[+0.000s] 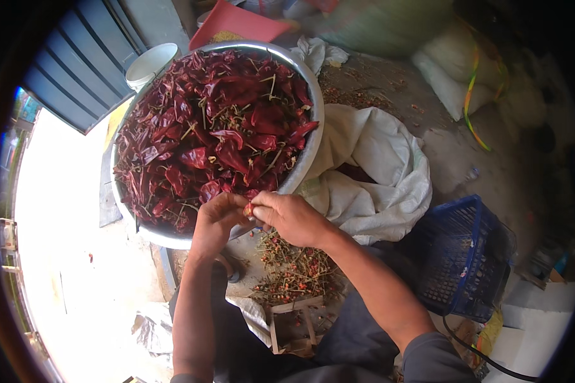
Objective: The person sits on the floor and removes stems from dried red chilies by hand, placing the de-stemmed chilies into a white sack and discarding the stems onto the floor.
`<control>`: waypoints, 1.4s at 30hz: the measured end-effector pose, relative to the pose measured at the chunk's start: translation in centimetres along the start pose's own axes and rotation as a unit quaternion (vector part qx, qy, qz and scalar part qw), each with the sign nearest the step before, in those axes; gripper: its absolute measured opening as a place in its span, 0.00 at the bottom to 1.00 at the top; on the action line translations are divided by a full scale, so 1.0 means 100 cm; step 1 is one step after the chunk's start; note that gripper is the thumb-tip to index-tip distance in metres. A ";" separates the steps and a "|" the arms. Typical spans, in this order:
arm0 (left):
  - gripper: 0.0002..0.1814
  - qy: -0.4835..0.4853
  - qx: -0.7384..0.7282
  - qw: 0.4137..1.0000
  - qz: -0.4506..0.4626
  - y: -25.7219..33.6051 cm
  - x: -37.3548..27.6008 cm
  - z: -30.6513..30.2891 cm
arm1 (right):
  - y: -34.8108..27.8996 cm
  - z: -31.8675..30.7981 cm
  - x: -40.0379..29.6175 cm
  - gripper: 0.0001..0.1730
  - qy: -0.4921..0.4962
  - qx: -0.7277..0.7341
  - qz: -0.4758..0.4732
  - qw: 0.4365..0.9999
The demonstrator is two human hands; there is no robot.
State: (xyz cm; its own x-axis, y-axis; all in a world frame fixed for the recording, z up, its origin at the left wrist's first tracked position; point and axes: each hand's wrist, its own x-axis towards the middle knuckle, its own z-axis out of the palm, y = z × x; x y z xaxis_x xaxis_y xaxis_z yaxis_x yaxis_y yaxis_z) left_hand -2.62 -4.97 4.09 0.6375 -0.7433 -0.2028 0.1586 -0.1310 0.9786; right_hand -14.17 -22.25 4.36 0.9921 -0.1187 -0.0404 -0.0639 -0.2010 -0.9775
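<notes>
Both hands meet over the near rim of a large round metal basin [315, 103]. Dried red chili peppers [230, 95] with pale stems fill it in a heap. Between the fingertips of my left hand [216, 218] and my right hand [287, 214] is a small piece of dried chili [248, 209], red and yellowish. The fingers cover most of it, so its full shape is hidden. On the floor below the hands lies a pile of chili stems and caps [299, 268].
An open white woven sack [378, 191] stands right of the basin, dark red inside. Further right is a blue plastic crate [453, 258]. A white bucket [152, 64] and a pink dustpan [239, 24] sit behind. A wooden frame [294, 306] lies between the person's legs.
</notes>
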 end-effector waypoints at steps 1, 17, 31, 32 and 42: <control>0.10 0.074 0.143 0.986 0.039 0.001 0.002 -0.004 | -0.005 0.001 -0.002 0.12 -0.032 0.048 0.020 0.998; 0.07 0.313 0.151 0.925 0.154 0.010 0.015 -0.029 | -0.011 -0.005 0.009 0.11 0.077 0.121 0.117 0.983; 0.04 0.155 -0.175 0.972 0.000 0.004 -0.007 0.016 | -0.016 0.015 0.010 0.22 0.158 -0.029 -0.062 0.985; 0.05 0.117 -0.118 0.986 -0.013 0.004 -0.010 0.024 | -0.013 0.014 0.010 0.21 0.154 -0.025 -0.043 0.987; 0.10 0.137 -0.046 0.989 0.031 0.003 -0.007 0.033 | -0.007 0.016 0.002 0.13 0.156 -0.288 -0.101 0.939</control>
State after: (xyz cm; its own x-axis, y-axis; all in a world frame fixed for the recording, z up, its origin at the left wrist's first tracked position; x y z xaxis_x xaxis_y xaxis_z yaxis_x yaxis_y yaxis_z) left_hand -5.56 -6.67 4.68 0.8265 -0.5408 -0.1565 0.1731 -0.0205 0.9847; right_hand -13.80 -20.61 4.68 0.9158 -0.2836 0.2844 -0.0154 -0.7323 -0.6808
